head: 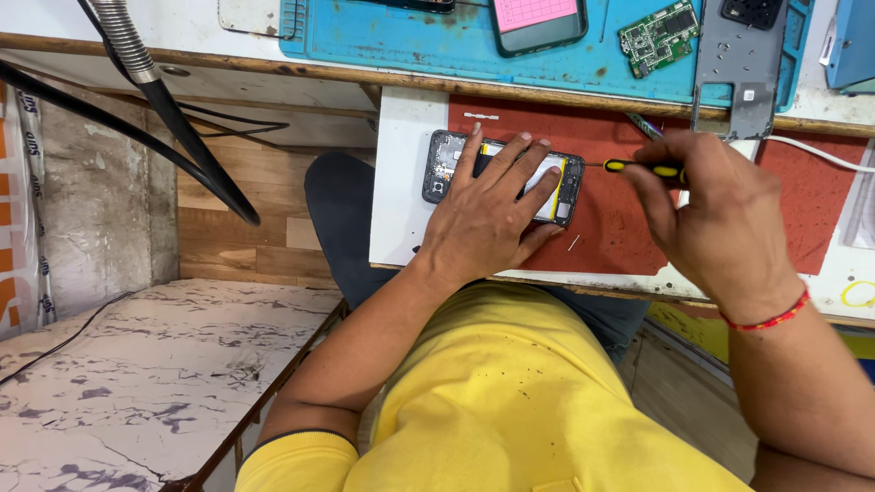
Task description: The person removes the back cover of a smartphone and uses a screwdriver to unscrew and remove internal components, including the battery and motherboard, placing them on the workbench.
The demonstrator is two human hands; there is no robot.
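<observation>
An opened phone (447, 162) with its back cover off lies on a red mat (611, 219) on a white board. My left hand (488, 214) is spread flat over the phone and presses it down, covering most of its middle. My right hand (711, 205) grips a small screwdriver (638, 167) with a yellow and black handle. Its thin tip points left at the phone's right end. A red thread band circles my right wrist.
A tiny loose screw (574, 242) lies on the mat just right of my left hand. Behind, a blue work mat (410, 41) holds a green circuit board (658, 36), a phone with a pink screen (538, 23) and a grey phone frame (743, 64). A white cable (820, 150) runs at right.
</observation>
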